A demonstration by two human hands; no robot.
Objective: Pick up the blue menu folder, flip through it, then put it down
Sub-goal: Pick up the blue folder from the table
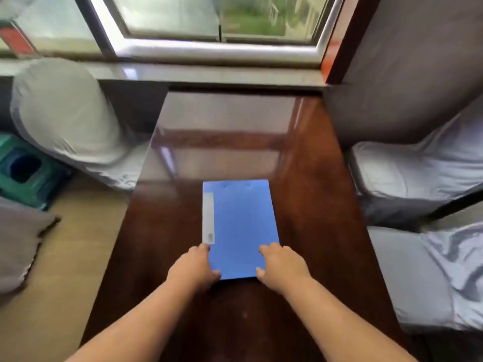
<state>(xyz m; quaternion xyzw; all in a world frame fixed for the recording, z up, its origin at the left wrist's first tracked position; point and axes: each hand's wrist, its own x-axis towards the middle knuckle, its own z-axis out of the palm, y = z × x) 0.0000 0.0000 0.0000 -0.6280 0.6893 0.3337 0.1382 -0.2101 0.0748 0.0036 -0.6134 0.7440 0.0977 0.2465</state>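
Observation:
The blue menu folder [241,226] lies flat and closed on the dark glossy wooden table [313,205], with a white label strip along its left edge. My left hand [194,269] is at the folder's near left corner, fingers on its left edge and thumb at the near edge. My right hand [283,265] is at the near right corner, fingers resting on the cover and thumb at the near edge. Both hands touch the folder; the frame is slightly blurred.
Chairs with grey-white covers stand on the left [65,113] and on the right [418,178]. A window [209,27] with a sill is beyond the table's far end. A green crate [23,173] sits on the floor at left.

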